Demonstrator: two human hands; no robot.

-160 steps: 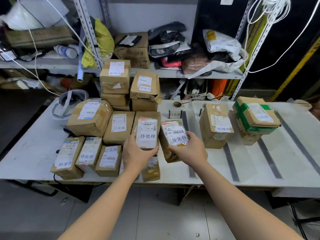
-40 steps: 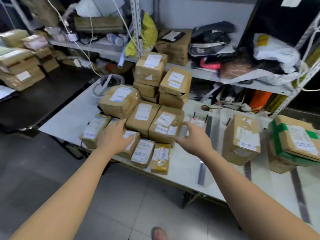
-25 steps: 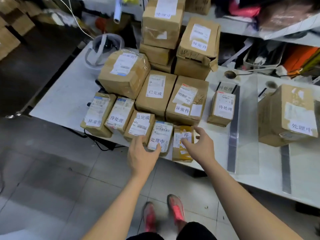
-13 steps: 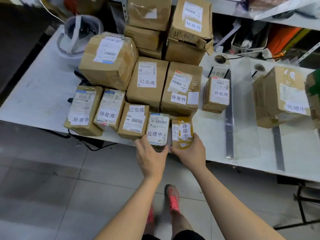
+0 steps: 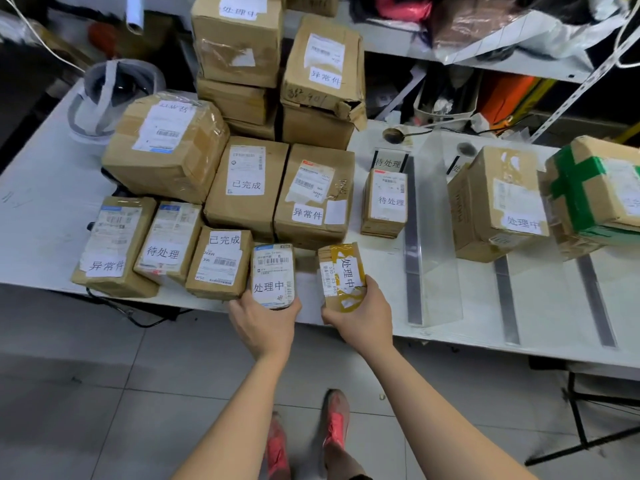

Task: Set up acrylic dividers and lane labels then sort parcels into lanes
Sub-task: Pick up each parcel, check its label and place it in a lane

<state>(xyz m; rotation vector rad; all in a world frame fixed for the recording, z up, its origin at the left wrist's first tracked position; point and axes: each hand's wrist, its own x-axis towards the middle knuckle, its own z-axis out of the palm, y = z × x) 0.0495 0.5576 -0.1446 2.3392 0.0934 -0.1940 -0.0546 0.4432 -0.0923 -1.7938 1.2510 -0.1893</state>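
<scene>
Where the table (image 5: 38,209) meets its near edge, a white parcel (image 5: 273,275) is gripped at its lower end by the left hand (image 5: 265,323), fingers curled round it. Just beside it, a yellow parcel (image 5: 341,271) is clasped likewise by the right hand (image 5: 362,320). A divider (image 5: 438,237) is stood further right.

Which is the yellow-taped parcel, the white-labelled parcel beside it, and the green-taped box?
yellow-taped parcel (image 5: 347,271), head view, on its white sticker.
white-labelled parcel (image 5: 273,276), head view, middle of its label.
green-taped box (image 5: 574,184), head view, on the tape cross.
</scene>
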